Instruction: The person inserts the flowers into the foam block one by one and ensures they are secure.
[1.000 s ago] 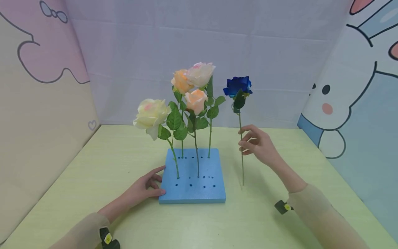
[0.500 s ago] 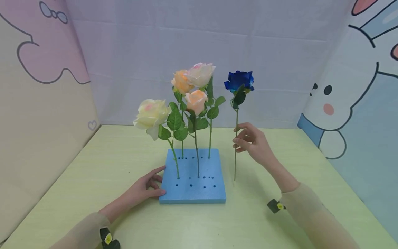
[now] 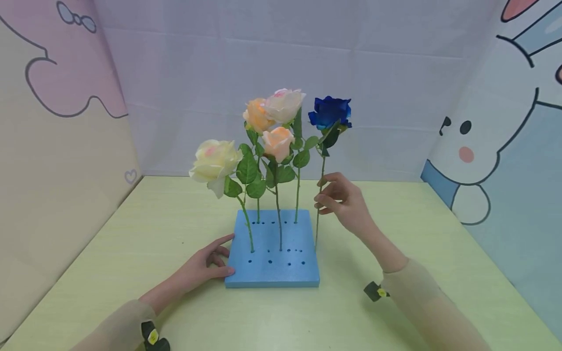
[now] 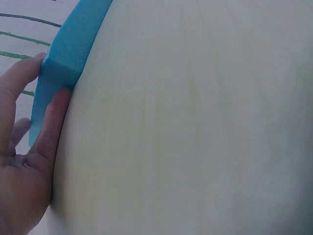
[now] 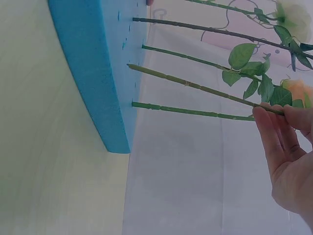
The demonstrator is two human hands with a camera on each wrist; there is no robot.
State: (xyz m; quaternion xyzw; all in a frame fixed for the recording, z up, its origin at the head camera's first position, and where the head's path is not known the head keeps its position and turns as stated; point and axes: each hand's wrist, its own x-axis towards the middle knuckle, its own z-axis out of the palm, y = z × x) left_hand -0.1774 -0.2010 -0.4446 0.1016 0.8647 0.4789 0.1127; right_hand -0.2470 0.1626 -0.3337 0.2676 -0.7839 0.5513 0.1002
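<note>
A blue rose [image 3: 330, 113] stands nearly upright in my right hand [image 3: 344, 202], its thin stem [image 5: 188, 84] pinched between thumb and fingers. In the head view the stem's lower end appears at the right edge of the light-blue board [image 3: 272, 275]; the right wrist view shows that tip close to the holed face, but contact is unclear. My left hand [image 3: 206, 261] rests at the board's left side, thumb near the front corner and a finger farther back. Upright in the board are a cream rose [image 3: 215, 163], a peach rose [image 3: 277, 142], an orange rose [image 3: 256, 114] and a pinkish-white rose [image 3: 283, 105].
Several small holes [image 3: 270, 262] run in rows across the board. It lies on a pale yellow-green table [image 3: 373, 312]. A plain lavender backdrop [image 3: 395, 73] closes off the back, with cartoon-printed panels [image 3: 522, 156] on both sides.
My right hand has moved left with the blue rose, from well right of the board to its right edge, and the bloom has risen slightly. My left hand and the board have stayed put.
</note>
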